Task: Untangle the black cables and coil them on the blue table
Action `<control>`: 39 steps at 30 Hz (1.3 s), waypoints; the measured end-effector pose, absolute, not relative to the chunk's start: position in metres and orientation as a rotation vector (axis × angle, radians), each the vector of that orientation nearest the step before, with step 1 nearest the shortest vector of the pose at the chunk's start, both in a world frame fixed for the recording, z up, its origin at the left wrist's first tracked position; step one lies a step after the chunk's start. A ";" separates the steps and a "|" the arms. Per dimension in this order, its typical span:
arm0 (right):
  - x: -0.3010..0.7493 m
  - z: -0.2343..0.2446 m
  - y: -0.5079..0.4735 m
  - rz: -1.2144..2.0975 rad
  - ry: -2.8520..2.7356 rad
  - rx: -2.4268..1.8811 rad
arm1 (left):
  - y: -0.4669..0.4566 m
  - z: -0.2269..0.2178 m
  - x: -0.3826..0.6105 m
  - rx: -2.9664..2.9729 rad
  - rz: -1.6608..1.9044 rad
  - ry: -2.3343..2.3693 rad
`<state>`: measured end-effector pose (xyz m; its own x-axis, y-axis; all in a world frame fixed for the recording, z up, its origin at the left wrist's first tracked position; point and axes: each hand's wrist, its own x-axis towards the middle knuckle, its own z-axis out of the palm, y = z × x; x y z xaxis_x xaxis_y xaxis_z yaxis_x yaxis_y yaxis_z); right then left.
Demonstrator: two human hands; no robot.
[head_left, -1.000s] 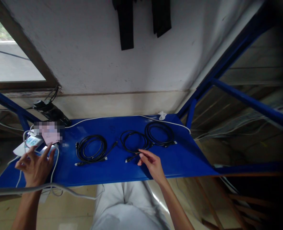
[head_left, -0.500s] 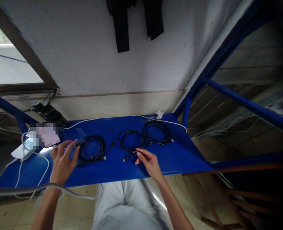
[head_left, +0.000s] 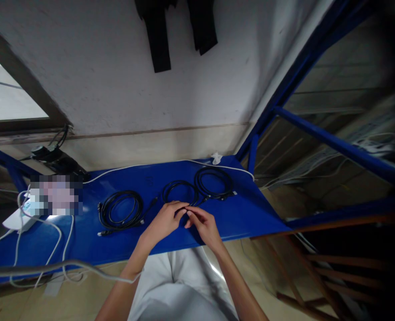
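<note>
Three coiled black cables lie on a blue table (head_left: 244,214). My left hand (head_left: 164,220) and my right hand (head_left: 202,225) meet at the near side of the middle cable coil (head_left: 179,191), fingers curled and pinching its loose end between them. The left cable coil (head_left: 119,211) lies to the left of my hands. The right cable coil (head_left: 214,183) lies just behind the middle one, overlapping it slightly.
A white power strip (head_left: 17,218) with white cords (head_left: 55,243) sits at the table's left end beside a blurred patch. A white cable (head_left: 144,166) runs along the back edge by the wall. Blue frame bars (head_left: 334,142) rise at the right. A grey cable crosses below the front edge.
My left hand swept from the power strip at the far left across to the middle coil and closed on its end beside my right hand. The view shifted slightly right.
</note>
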<state>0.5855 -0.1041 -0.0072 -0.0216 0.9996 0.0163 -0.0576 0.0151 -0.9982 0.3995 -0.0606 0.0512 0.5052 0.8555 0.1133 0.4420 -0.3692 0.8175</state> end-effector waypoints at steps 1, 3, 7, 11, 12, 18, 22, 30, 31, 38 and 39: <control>0.585 -0.007 -0.104 1.247 -1.182 -1.140 | -0.060 0.051 0.398 1.943 0.709 1.067; 0.584 -0.008 -0.104 1.267 -1.167 -1.125 | -0.059 0.051 0.395 1.850 0.722 1.079; 0.582 -0.007 -0.104 1.300 -1.141 -1.113 | -0.058 0.047 0.393 1.756 0.754 1.098; 0.580 -0.005 -0.105 1.314 -1.103 -1.127 | -0.058 0.044 0.395 1.742 0.790 1.116; 0.580 -0.006 -0.106 1.309 -1.107 -1.131 | -0.057 0.044 0.395 1.746 0.793 1.115; 0.582 -0.006 -0.112 1.139 -1.291 -1.288 | -0.058 0.045 0.394 1.734 0.767 1.098; 0.588 -0.001 -0.113 0.938 -1.509 -1.400 | -0.061 0.043 0.394 1.793 0.752 1.067; 0.596 0.017 -0.114 0.634 -1.970 -1.524 | -0.072 0.027 0.398 1.884 0.728 1.035; 0.596 0.018 -0.114 0.544 -2.027 -1.530 | -0.073 0.026 0.398 1.884 0.736 1.035; 0.591 0.014 -0.113 0.153 -2.178 -1.472 | -0.075 0.021 0.397 1.904 0.794 1.028; 0.591 0.013 -0.113 0.148 -2.170 -1.473 | -0.075 0.021 0.397 1.912 0.796 1.027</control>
<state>0.5912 -0.1133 0.0126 -0.2824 0.8939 0.3480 0.8386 0.4062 -0.3630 0.3974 -0.0749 0.0209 0.4708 0.8695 0.1496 0.3610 -0.3446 0.8666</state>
